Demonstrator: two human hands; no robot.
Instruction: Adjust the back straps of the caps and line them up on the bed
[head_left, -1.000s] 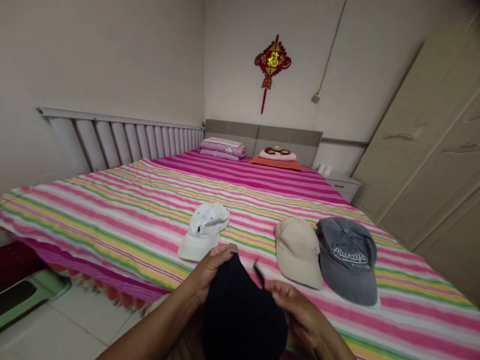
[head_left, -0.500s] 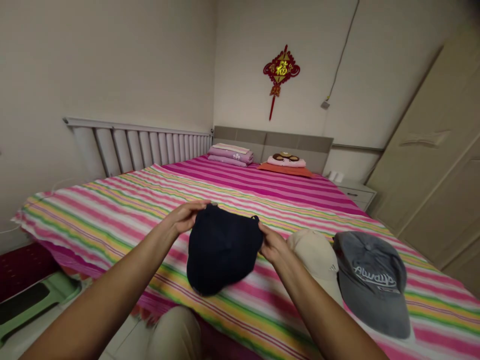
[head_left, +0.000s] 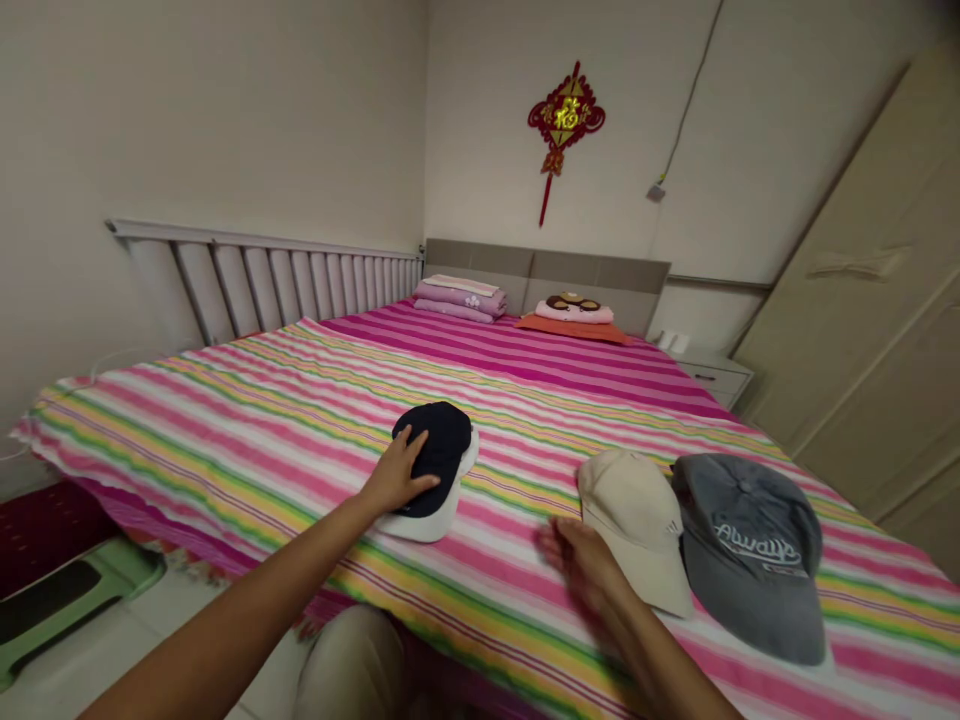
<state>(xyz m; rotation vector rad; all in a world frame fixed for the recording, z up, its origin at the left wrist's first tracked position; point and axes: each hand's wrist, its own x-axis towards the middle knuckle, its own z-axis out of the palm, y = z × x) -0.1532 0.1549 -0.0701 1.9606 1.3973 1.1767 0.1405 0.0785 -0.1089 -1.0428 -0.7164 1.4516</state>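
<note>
A navy cap (head_left: 444, 440) with a white edge along its brim lies on the striped bedspread (head_left: 300, 440), its brim toward me. My left hand (head_left: 396, 477) rests on the cap's left side with its fingers spread. To the right, my right hand (head_left: 576, 555) hovers over the bedspread, slightly blurred, its fingers loosely curled and apart, holding nothing. Beside it on the right is a beige cap (head_left: 630, 515). A grey cap (head_left: 742, 530) with white lettering lies against the beige one.
Folded purple bedding (head_left: 461, 300) and a pink folded item (head_left: 574, 312) on orange cloth lie near the headboard (head_left: 480, 260). A green stool (head_left: 97, 590) stands at lower left, a white nightstand (head_left: 712, 378) at back right.
The navy cap has gone from being held up between both hands to lying on the bed, turned over with its brim showing. My right hand has let go and moved lower.
</note>
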